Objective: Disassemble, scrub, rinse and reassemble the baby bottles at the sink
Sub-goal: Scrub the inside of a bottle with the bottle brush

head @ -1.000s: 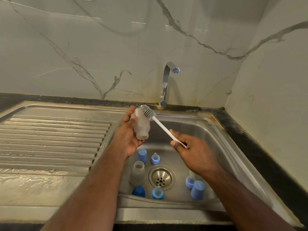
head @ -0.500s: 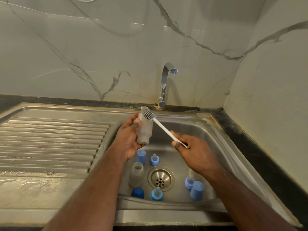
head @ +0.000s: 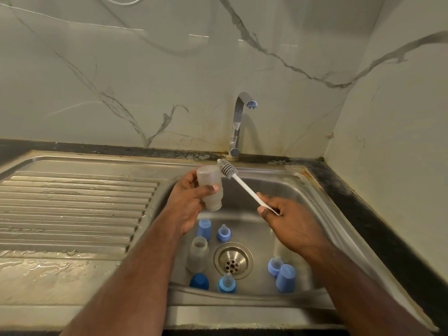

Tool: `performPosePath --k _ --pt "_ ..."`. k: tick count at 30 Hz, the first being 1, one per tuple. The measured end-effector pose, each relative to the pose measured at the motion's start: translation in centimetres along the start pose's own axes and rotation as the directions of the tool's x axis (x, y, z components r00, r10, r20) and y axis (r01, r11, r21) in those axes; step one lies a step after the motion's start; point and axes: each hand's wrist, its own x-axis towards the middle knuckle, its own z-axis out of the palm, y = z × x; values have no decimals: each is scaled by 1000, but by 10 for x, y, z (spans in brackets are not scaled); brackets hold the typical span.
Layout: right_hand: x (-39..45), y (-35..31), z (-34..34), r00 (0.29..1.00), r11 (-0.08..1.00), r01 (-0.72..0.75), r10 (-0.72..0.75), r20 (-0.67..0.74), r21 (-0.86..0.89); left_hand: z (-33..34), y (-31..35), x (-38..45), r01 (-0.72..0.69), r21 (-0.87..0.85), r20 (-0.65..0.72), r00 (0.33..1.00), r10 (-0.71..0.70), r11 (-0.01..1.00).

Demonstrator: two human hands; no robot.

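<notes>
Left hand (head: pixel 191 202) wraps the frosted bottle body (head: pixel 210 187), thumb across its front, neck pointing down toward the basin. Right hand (head: pixel 286 219) pinches the white handle end of the bottle brush (head: pixel 244 184); bristle head lies against the bottle's upper right edge, outside the wall. Judgement: exterior scrub. To do it well, rotate the bottle in the left hand, keep bristles flat on the wall. Tap (head: pixel 238 122) dry. Remaining parts sit in the sink (head: pixel 312 204) beneath.
</notes>
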Motion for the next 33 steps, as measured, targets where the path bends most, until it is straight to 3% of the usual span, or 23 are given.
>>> performPosePath --k 8,12,20,33 --pt "-1 -2 5 999 999 3 -5 34 45 -4 8 -6 113 -288 104 991 -87 951" --pt "-3 0 9 998 977 13 -24 50 211 -5 10 -5 153 -408 118 986 -114 900" --pt "-1 -2 14 997 985 51 -59 48 162 5 11 -11 99 -287 38 995 -92 953" --pt "4 3 11 998 983 57 -59 10 176 6 14 -14 116 -425 130 989 -67 897"
